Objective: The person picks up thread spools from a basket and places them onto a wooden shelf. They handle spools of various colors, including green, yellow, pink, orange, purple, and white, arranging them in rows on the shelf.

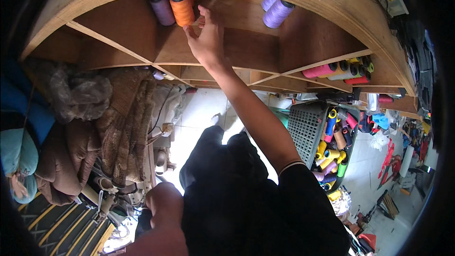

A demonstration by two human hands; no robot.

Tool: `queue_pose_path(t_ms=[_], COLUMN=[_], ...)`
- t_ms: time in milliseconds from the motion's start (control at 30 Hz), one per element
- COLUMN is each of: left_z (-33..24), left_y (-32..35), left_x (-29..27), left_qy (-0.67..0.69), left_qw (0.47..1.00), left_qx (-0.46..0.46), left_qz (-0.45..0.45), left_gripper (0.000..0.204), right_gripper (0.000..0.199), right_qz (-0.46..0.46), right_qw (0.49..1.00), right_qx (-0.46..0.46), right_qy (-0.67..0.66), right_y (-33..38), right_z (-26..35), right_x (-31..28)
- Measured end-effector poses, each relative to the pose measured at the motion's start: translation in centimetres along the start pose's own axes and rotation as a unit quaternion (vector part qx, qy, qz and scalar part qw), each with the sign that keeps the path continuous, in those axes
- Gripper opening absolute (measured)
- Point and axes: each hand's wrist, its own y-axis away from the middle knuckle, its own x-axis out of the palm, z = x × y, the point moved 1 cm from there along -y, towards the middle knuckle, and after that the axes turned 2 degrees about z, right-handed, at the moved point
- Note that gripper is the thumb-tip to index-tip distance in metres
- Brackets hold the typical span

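My right hand (207, 40) reaches up into a wooden shelf compartment, thumb and fingers apart. Its thumb is at the lower end of an orange thread cone (182, 10), and its fingertips are a little to the right of the cone. A purple thread cone (162, 9) stands just left of the orange one, with another orange cone partly hidden behind. Farther right in the same compartment are lilac thread cones (278, 14). Low on the left, my left hand (164, 201) is closed beside a dark item; what it grips is mostly hidden.
The wooden shelf (251, 45) spans the top, with several coloured cones (327, 70) in a right compartment. A grey plastic basket (303, 130) full of thread cones stands below right. Brown cloth (125, 123) and a clear plastic bag (85, 95) hang at left. Scraps litter the tiled floor at right.
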Motion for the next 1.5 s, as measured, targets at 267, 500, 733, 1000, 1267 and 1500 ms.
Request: queue_pose_path(t_ms=[267,500,733,1000,1267,1500], left_z=[-2.8,-2.7,-5.9,-4.8,-5.5,-7.6], left_y=[0.3,2.2,17.8,38.5,45.1,45.0], left_x=[-0.9,4.4,13.5,14.4,11.4,9.7], left_qy=[-0.281,0.5,0.389,0.347,0.156,0.21], left_qw=[0.908,0.851,0.806,0.589,0.163,0.21], left_qx=[-0.29,-0.163,-0.275,-0.03,-0.229,-0.098], left_qz=[-0.11,-0.011,0.352,0.729,0.947,0.95], left_gripper=[0.04,0.036,0.026,0.056,0.045,0.033], right_gripper=[0.049,0.016,0.014,0.021,0.051,0.048], right_qz=[-0.051,0.001,0.121,-0.122,-0.238,-0.067], right_qw=[0.996,0.991,0.923,0.935,0.749,0.773], right_qx=[0.015,0.006,0.365,0.313,0.492,0.557], right_qy=[-0.072,-0.133,-0.022,0.116,0.375,0.297], right_y=[0.8,11.4,28.6,33.1,37.6,40.0], right_z=[2.4,3.3,-5.6,-8.8,-10.7,-13.6], right_x=[0.0,-9.4,-19.2,-28.5,-37.9,-41.4])
